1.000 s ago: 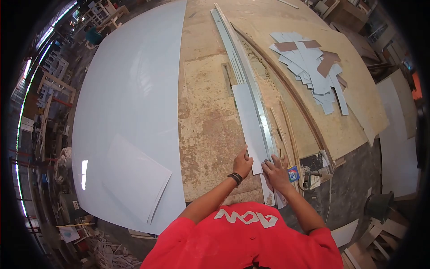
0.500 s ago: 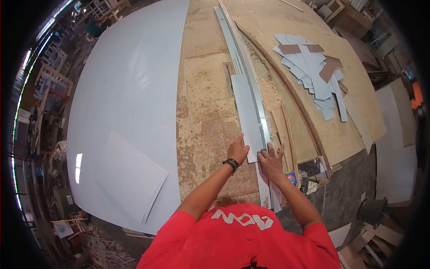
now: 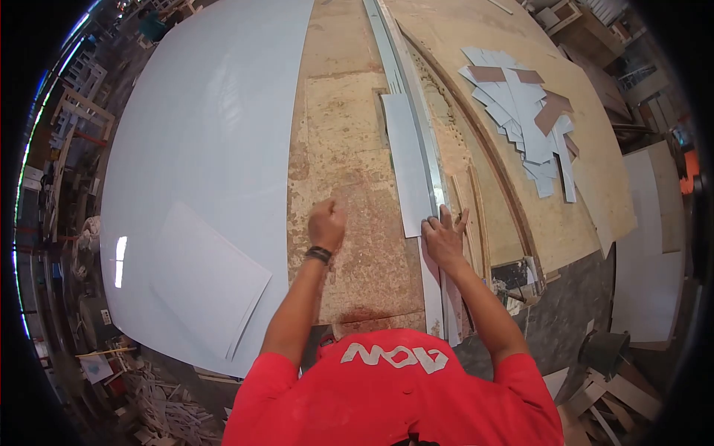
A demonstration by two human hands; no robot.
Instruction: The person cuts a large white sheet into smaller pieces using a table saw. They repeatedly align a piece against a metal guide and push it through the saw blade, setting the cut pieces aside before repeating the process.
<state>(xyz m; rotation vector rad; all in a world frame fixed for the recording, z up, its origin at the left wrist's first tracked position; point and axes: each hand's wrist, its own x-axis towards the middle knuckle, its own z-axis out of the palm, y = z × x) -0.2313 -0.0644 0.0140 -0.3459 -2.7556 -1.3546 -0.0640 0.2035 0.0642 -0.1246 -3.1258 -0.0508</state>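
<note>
A pale, narrow panel strip [image 3: 410, 167] lies along the left side of a long metal-edged rail [image 3: 430, 149]. My right hand [image 3: 445, 241] rests at the strip's near end, its fingers spread over the rail's edge and the strip's corner. Apart from the strip, my left hand [image 3: 327, 224] is curled over the worn wooden board [image 3: 349, 275] and wears dark bands at the wrist. The inside of its fist is hidden, so whether it holds anything cannot be seen. Another thin pale strip [image 3: 431, 286] runs from under my right hand toward my body.
A large glossy pale sheet [image 3: 201, 134] covers the left side, with smaller cut sheets [image 3: 212, 275] on it. Cut pale and brown pieces [image 3: 520, 111] are piled at the right. A curved wooden batten [image 3: 483, 119] lies beside the rail. Scraps cover the floor.
My left hand has let go of the strip and moved left, its fingers curled. The strip and my right hand have shifted forward along the rail.
</note>
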